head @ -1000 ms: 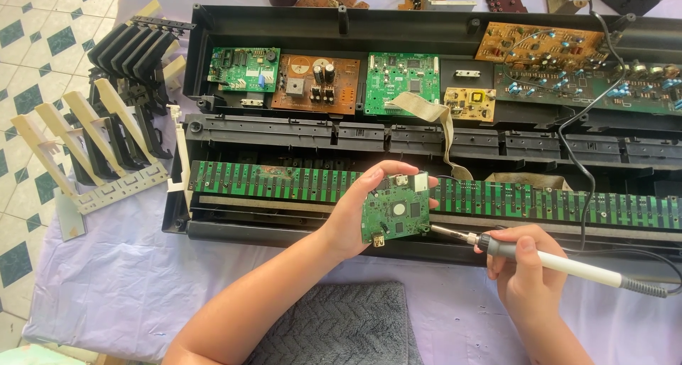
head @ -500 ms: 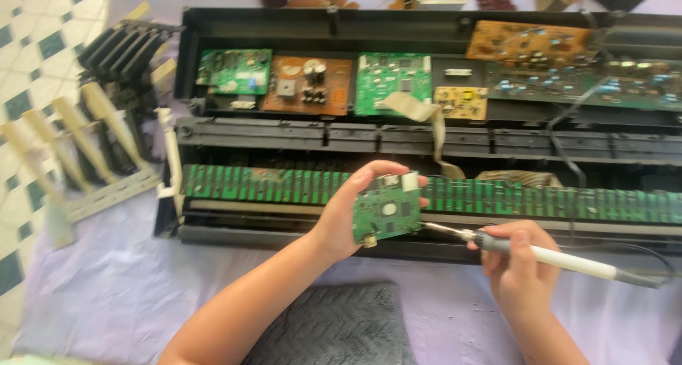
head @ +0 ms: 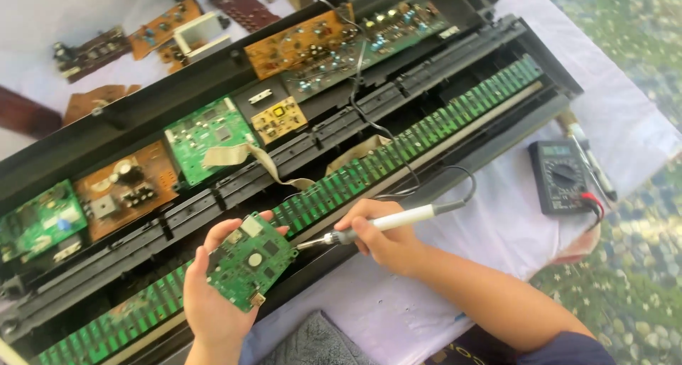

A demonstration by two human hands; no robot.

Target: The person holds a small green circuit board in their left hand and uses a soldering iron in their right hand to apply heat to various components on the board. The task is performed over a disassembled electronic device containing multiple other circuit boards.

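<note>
Left hand (head: 213,301) grips a small green square circuit board (head: 250,263), fingers clamped on its edges, held just above the long green key-contact strip (head: 398,148) of the opened black keyboard chassis (head: 497,134). Right hand (head: 387,241) is wrapped round a white-handled soldering iron (head: 376,225), tip touching the board's right edge. Black multimeter (head: 561,177) sits on the white cloth (head: 625,116) nearby.

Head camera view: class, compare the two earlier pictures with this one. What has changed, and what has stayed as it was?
The view swung right, bringing a multimeter into sight. Unchanged: the left hand holds the small green circuit board, and the right hand keeps the soldering iron tip at its edge.
</note>
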